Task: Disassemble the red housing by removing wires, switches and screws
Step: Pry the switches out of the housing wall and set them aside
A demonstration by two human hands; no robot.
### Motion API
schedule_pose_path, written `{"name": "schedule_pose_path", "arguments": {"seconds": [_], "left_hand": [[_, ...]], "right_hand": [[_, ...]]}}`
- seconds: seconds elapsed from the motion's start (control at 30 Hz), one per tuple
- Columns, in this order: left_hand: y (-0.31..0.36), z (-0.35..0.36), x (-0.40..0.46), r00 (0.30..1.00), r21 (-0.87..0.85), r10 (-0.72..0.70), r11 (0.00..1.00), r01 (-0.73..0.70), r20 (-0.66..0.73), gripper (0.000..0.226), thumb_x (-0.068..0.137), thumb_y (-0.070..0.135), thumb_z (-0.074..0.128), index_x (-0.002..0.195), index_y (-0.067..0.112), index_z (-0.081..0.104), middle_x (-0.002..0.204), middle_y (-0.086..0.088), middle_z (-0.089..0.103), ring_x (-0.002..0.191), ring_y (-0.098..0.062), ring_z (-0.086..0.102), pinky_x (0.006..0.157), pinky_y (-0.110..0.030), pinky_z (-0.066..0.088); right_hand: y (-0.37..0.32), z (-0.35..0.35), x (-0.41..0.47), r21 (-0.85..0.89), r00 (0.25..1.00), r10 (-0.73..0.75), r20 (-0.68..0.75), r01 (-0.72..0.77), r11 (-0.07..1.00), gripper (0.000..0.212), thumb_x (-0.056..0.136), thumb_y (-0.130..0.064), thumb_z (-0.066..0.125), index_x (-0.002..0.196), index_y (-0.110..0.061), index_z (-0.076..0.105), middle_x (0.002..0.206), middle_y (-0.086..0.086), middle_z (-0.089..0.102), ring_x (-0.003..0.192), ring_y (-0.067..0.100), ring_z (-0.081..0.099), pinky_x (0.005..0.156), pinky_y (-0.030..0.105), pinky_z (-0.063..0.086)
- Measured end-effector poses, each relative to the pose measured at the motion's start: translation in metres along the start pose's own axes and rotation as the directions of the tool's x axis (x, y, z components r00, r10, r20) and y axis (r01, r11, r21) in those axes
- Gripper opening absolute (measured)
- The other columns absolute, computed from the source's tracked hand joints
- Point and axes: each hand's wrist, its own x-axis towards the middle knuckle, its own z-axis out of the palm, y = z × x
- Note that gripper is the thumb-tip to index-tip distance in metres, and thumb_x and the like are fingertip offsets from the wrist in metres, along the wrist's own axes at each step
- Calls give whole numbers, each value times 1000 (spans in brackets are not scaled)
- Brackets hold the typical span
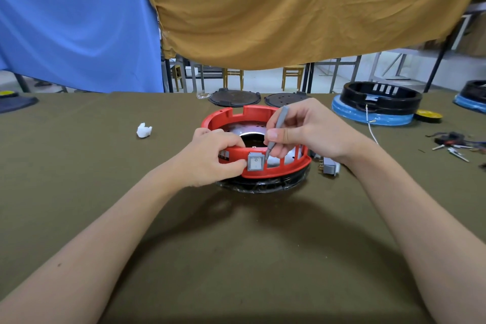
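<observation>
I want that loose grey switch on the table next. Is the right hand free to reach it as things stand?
Probably not at once. The right hand grips the screwdriver at the red housing. The loose switch lies just beside that wrist with nothing over it, so the path looks open once the tool is put down.

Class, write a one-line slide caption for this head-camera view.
Left hand steadies the red housing while the right hand works a grey screwdriver beside its grey rocker switch.

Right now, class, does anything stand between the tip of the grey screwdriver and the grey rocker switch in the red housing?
Nothing visible does. The right hand holds the thin grey screwdriver with its tip right beside the grey rocker switch in the red plastic housing.
</observation>
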Motion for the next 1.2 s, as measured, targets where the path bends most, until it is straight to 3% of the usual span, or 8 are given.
{"name": "schedule_pose_path", "arguments": {"seconds": [0.13, 0.3, 0.37, 0.5, 0.73, 0.97, 1.1, 1.2], "left_hand": [[1, -2, 0, 999, -1, -9, 1000, 9, 34, 7, 79, 46, 49, 81, 40, 52, 85, 14, 58, 94, 1, 47, 100, -23, 21], [-3, -5, 0, 999, -24, -22, 999, 23, 43, 17, 79, 46, 49, 90, 36, 57, 87, 17, 58, 96, 17, 38, 93, -9, 17], [-5, -5, 0, 999, -16, -23, 1000, 24, 46, 22, 81, 45, 51, 94, 30, 61, 90, 12, 60, 97, 10, 41, 93, -15, 20], [-6, -5, -2, 1000, -28, 4, 1000, -3, 26, 6, 92, 29, 62, 89, 34, 59, 89, 10, 60, 93, 16, 38, 89, -8, 18], [-6, -6, -1, 999, -9, -10, 1000, 10, 53, 13, 93, 30, 60, 87, 40, 55, 92, 9, 62, 96, 7, 44, 92, -22, 20], [-7, -5, -1, 999, -18, -23, 1000, 24, 39, 7, 92, 29, 62, 93, 35, 60, 96, 7, 64, 94, 23, 36, 90, -4, 14], [-6, -5, 0, 999, 25, -16, 1000, 15, 33, 3, 93, 34, 61, 95, 31, 62, 95, 10, 64, 101, 17, 37, 92, -23, 21], [-2, -5, 0, 1000, 55, 6, 998, -4, -28, 21, 90, 42, 59, 97, 23, 67, 93, 10, 66, 96, 0, 54, 95, -35, 36]], "right_hand": [[1, 4, 1, 6, 1000, 20, 1, -20, 1000, 6, 89, -5, 69, 85, 0, 71, 83, 27, 71, 69, 27, 73, 67, 31, 60], [1, 1, 0, 23, 1000, -14, -24, 14, 1000, 11, 90, -3, 69, 92, 8, 69, 83, 26, 72, 73, 26, 74, 68, 28, 59], [1, 1, 0, 37, 1000, -9, -19, 10, 999, 11, 90, -3, 69, 92, 7, 69, 83, 25, 72, 74, 27, 74, 69, 28, 59], [1, 4, 1, 46, 1000, 23, -8, -22, 999, 8, 90, -5, 68, 91, 3, 70, 84, 24, 73, 75, 29, 75, 68, 28, 60], [-5, 9, 11, 6, 994, 109, 25, -109, 994, 9, 92, -11, 68, 87, -4, 73, 80, 17, 74, 73, 27, 74, 67, 30, 62], [-1, 9, 12, 9, 992, 123, 29, -123, 992, 12, 94, -14, 66, 89, -4, 70, 88, 22, 72, 69, 25, 72, 66, 28, 60], [-5, 7, 7, 16, 998, 31, -50, -30, 999, 14, 97, -14, 63, 91, -3, 68, 84, 17, 72, 68, 20, 69, 65, 25, 58], [-5, 12, 6, -87, 981, -43, -190, 26, 996, 18, 103, -13, 51, 88, -9, 62, 74, 2, 65, 68, 13, 59, 65, 24, 51]]}}
